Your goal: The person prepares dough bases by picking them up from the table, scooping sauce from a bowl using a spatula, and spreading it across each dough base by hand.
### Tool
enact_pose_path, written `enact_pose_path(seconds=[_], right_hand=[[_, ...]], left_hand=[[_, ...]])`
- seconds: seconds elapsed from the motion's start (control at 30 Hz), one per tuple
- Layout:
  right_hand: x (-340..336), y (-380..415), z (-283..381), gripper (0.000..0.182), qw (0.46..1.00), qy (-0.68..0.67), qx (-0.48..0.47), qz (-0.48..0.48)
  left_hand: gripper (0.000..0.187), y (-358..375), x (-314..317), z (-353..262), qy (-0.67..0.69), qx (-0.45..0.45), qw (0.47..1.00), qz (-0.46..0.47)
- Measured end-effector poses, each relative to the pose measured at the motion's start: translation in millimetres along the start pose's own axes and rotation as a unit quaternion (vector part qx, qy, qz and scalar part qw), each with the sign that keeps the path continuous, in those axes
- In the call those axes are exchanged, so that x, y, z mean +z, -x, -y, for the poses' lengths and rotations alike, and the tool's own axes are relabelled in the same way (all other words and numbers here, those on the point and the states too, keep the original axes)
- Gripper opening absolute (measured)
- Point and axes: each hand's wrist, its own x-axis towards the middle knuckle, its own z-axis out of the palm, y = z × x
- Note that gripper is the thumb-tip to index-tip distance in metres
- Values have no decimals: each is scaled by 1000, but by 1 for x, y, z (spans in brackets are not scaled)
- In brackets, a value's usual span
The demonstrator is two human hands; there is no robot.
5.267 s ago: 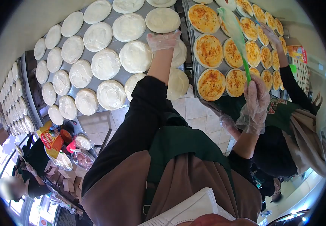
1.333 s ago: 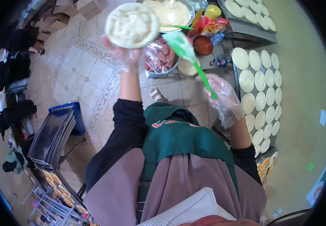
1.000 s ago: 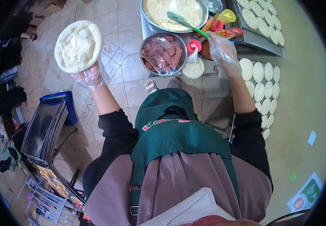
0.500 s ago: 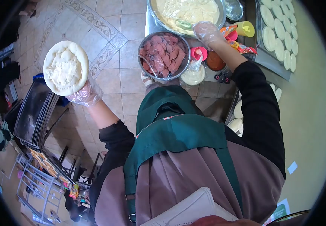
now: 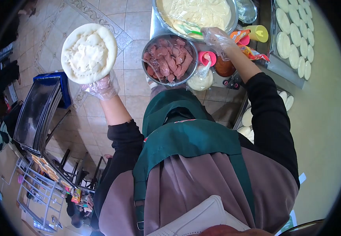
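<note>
My left hand (image 5: pixel 101 85), in a clear plastic glove, holds up a round dough base (image 5: pixel 88 54) by its lower edge. The base has a raised rim and an uneven, pricked middle; most of my fingers are hidden beneath it. My right hand (image 5: pixel 217 38), gloved too, is closed around a spatula (image 5: pixel 194 32) with a green handle. Its blade lies in pale creamy spread at the near edge of a large metal bowl (image 5: pixel 233 17). Beside that stands a metal bowl of sliced reddish meat (image 5: pixel 169 59).
Nearby are a pink cup (image 5: pixel 207 58), a tub of red-brown sauce (image 5: pixel 225 68), a yellow cup (image 5: pixel 260 33) and orange packets (image 5: pixel 253 52). Trays of oval dough pieces (image 5: pixel 283 45) line the right. Dark baking trays (image 5: pixel 36 114) stack at the left.
My left hand has brought the dough base rightward and farther forward. My right hand has shifted slightly, and the spatula's green handle now shows clearly.
</note>
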Motion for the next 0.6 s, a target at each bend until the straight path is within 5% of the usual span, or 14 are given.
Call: enact_pose_path(seconds=[0.17, 0.2, 0.23, 0.3, 0.33, 0.37, 0.4, 0.43, 0.47, 0.6], right_hand=[[0, 6, -8, 29, 993, -113, 33, -24], [2, 6, -13, 29, 980, -184, 69, -9], [4, 8, -17, 30, 961, -255, 105, 8], [7, 13, -25, 30, 965, -250, 74, -21], [8, 16, -28, 30, 967, -246, 44, -49], [13, 20, -34, 30, 967, -244, 43, -51], [20, 23, -42, 29, 954, -289, 53, -58], [20, 27, -44, 29, 939, -333, 63, -66], [17, 31, -49, 29, 939, -331, 61, -68], [-20, 67, -27, 32, 953, -299, 34, -31]], left_hand=[[68, -3, 18, 0, 161, -77, 984, -20], [69, -2, 15, 3, 18, 18, 999, 26], [69, 0, 17, 8, 17, 20, 999, 25], [65, 5, 24, 11, 137, -35, 990, 23], [62, 7, 24, 11, -107, 0, 994, 38], [62, 8, 22, 21, -106, 2, 994, 37], [61, 8, 21, 39, 341, -165, 925, 31], [62, 4, 24, 42, 708, -294, 641, 21], [58, 6, 30, 46, 593, -361, 716, -74], [58, 17, 56, 69, 599, -389, 696, -72]])
